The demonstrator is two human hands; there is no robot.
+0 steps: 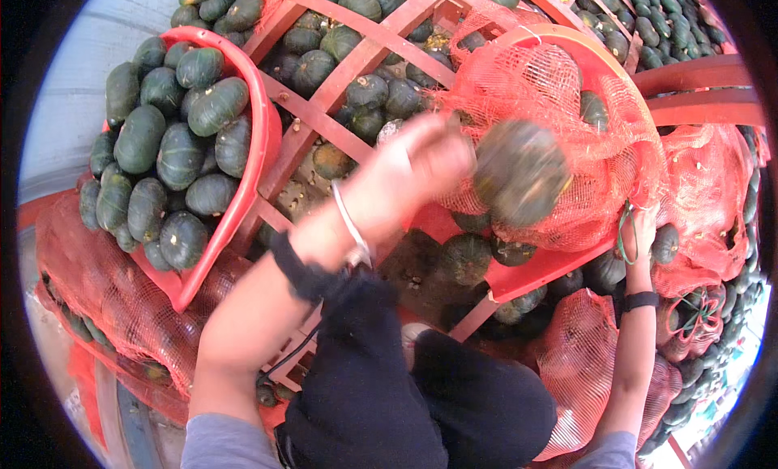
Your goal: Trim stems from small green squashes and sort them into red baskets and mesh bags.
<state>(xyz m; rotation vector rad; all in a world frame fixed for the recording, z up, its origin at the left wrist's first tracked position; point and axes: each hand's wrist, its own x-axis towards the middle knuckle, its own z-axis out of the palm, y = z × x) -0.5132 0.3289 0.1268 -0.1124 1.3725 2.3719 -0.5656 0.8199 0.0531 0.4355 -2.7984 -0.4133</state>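
Observation:
In the middle, my left hand (429, 165) is smeared by motion, and its fingers cannot be made out. Just right of it is a dark green pumpkin (521, 173), also blurred; whether the two touch is unclear. Behind the pumpkin, a red mesh bag (559, 80) lies spread over a red scoop-shaped basin (551, 266). At the basin's right side, my right hand (642, 230) is closed on the gathered edge of the mesh bag, with a green string beside the fingers. Several green pumpkins lie below the blurred one, at the basin's near side.
On the left stands another red scoop basin (261, 137) heaped with green pumpkins. Red frame bars (324, 129) cross over more pumpkins. Filled red mesh bags lie at the left (121, 283), near my knees (575, 372) and at the right (705, 193). Pumpkin piles extend along the far right.

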